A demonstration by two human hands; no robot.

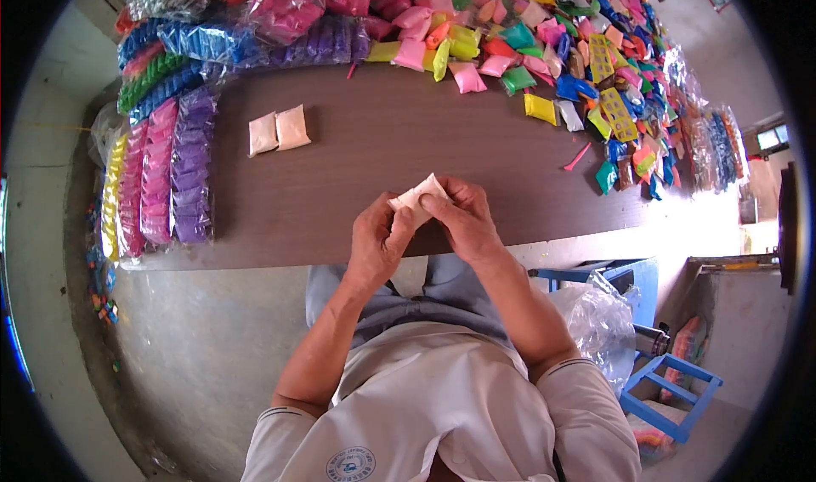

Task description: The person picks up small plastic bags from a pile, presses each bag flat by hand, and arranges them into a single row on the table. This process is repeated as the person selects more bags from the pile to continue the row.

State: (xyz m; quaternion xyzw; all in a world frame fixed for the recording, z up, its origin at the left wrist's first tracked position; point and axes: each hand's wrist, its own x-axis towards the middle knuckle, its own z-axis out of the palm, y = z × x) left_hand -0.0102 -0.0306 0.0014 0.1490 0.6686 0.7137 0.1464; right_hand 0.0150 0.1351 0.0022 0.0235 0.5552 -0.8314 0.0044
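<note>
Over the front edge of the brown table [365,155], both my hands hold one small peach packet [418,197]. My left hand [380,234] has its fingers closed on the packet's left end. On the other end, my right hand [466,220] pinches with the thumb lying across the front. The packet is tilted, its upper right corner raised, and the fingers behind it are hidden. Farther left on the tabletop lie two similar peach packets, a left one [263,134] and a right one [292,127], side by side and touching.
Bagged rows of purple packets [192,163] and pink packets [158,172] line the left side. A big heap of loose coloured packets [510,40] covers the back right, with a yellow mould tray [618,115] and a pink stick [577,156]. A blue stool [671,397] stands at the right.
</note>
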